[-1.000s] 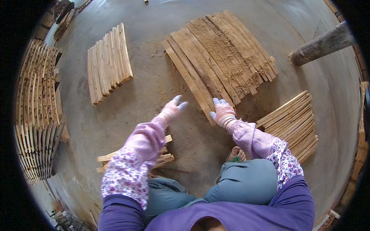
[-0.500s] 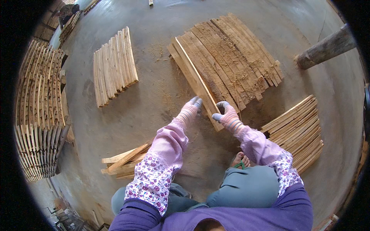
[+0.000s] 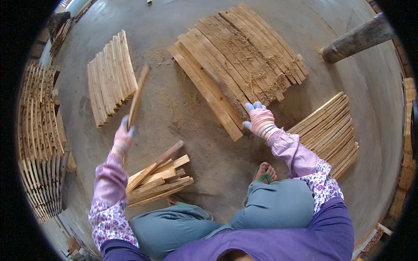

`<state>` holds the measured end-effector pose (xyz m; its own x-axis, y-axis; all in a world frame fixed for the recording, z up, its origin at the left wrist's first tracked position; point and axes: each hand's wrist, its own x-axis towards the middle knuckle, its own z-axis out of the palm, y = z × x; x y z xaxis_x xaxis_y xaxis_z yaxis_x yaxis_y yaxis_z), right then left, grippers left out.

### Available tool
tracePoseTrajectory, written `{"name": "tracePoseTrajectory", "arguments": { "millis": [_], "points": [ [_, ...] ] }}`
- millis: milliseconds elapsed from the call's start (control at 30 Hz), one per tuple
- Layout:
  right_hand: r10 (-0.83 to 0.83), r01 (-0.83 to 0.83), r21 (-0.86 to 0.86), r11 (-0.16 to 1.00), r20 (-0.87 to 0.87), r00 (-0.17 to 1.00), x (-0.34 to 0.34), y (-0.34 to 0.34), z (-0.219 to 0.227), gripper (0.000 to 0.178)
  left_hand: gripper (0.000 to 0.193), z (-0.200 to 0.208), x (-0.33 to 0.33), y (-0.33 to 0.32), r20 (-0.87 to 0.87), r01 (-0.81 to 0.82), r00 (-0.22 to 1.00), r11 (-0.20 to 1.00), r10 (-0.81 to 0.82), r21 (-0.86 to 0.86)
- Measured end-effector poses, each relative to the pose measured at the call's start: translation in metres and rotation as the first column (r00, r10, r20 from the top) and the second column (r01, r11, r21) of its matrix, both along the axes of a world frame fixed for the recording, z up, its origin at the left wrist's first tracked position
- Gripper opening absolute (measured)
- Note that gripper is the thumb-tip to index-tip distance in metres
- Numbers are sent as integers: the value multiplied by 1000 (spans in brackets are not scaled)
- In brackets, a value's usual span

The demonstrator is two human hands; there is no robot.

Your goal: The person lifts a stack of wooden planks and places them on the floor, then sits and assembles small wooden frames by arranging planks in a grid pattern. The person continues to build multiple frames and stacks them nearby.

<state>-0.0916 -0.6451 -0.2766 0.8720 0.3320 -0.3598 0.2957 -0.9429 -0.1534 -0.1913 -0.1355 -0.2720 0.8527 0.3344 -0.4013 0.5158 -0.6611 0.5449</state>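
My left hand [image 3: 123, 137], in a striped glove, is closed around a narrow wooden strip [image 3: 138, 93] raised and tilted at the left; motion blurs it a little. Below it lies a loose heap of short wood pieces [image 3: 163, 180], close to my left foot. My right hand [image 3: 261, 119], gloved too, has its fingers apart at the near end of a wide stack of rough boards [image 3: 244, 52]. Its fingertips appear to touch the board ends. Along the stack's left side lies a paler plank [image 3: 204, 89].
A neat row of strips [image 3: 112, 78] lies at the far left, another bundle [image 3: 328, 132] by my right forearm. Slatted wood pieces [image 3: 39, 130] stand at the left edge. A round post [image 3: 357, 39] rises at the right. Sawdust covers parts of the concrete floor [image 3: 174, 117].
My left hand has swung left, away from the plank by the stack, and now holds a strip. The right hand remains near the board ends. The view has shifted slightly.
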Motion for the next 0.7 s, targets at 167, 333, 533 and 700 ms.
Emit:
{"name": "tracePoseTrajectory", "arguments": {
  "millis": [167, 333, 533, 700],
  "points": [
    [131, -134, -114, 984, -38, 991, 8, 13, -4, 77, 49, -50, -162, 83, -492, 447, 821, 862, -289, 240],
    [117, -128, -208, 970, -68, 991, 0, 10, -3, 62, 71, -47, -161, 28, -770, 474, 584, 878, -259, 64],
    [-300, 629, 588, 508, -564, 769, 10, -24, -47, 53, 75, -40, -109, 13, -667, 524, 660, 848, -344, 81],
    [136, 960, 212, -183, -962, 238, 4, -16, -10, 33, 61, -15, -71, -30, -434, 492, 809, 861, -396, 132]
  ]
}}
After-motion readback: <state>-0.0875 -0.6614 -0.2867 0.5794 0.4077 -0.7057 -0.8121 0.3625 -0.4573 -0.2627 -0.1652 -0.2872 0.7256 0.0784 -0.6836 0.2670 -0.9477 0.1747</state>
